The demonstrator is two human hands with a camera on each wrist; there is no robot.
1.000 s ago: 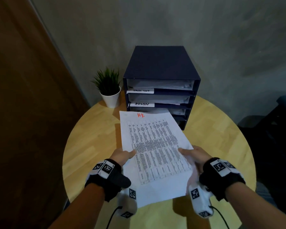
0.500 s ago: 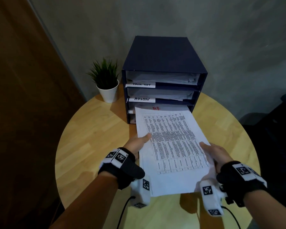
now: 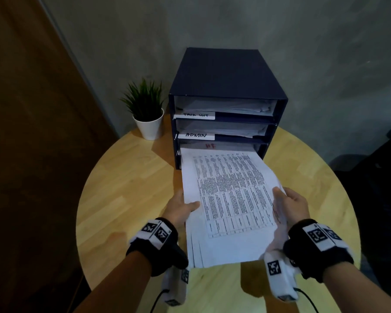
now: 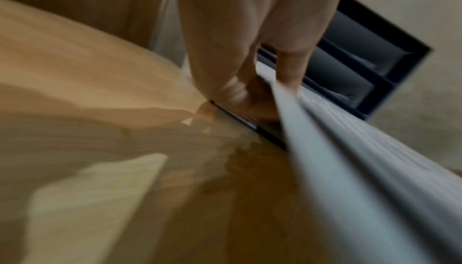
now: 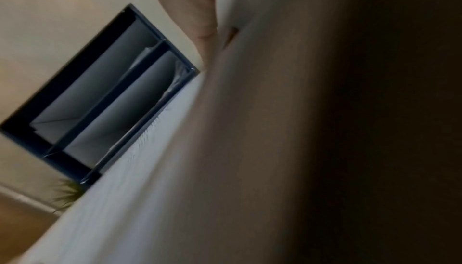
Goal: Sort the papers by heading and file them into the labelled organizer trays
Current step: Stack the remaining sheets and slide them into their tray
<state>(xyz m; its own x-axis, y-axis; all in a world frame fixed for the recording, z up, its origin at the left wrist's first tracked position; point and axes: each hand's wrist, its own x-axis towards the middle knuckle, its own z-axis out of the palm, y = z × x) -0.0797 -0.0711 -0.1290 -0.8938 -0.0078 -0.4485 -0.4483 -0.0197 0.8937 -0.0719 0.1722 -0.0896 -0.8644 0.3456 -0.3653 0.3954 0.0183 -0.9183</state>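
A stack of white printed papers (image 3: 230, 199) with a red "HR" heading is held flat above the table. Its far edge sits inside the third slot of the dark blue organizer (image 3: 226, 86). My left hand (image 3: 182, 207) pinches the stack's left edge, thumb on top. My right hand (image 3: 290, 205) grips the right edge the same way. In the left wrist view the thumb and fingers (image 4: 287, 58) clamp the paper edge (image 4: 337, 149). The right wrist view shows the papers (image 5: 175, 149) edge-on before the organizer (image 5: 75, 94). The upper trays hold papers and carry labels; one reads "ADMIN" (image 3: 195, 135).
A round wooden table (image 3: 122, 188) carries the organizer at its far side. A small potted plant (image 3: 147, 114) in a white pot stands left of the organizer. A grey wall lies behind, a brown door at the left, a dark chair at the right.
Both hands have carried the stack forward from above the table's middle toward the organizer. Its far edge with the red heading has entered the third slot.
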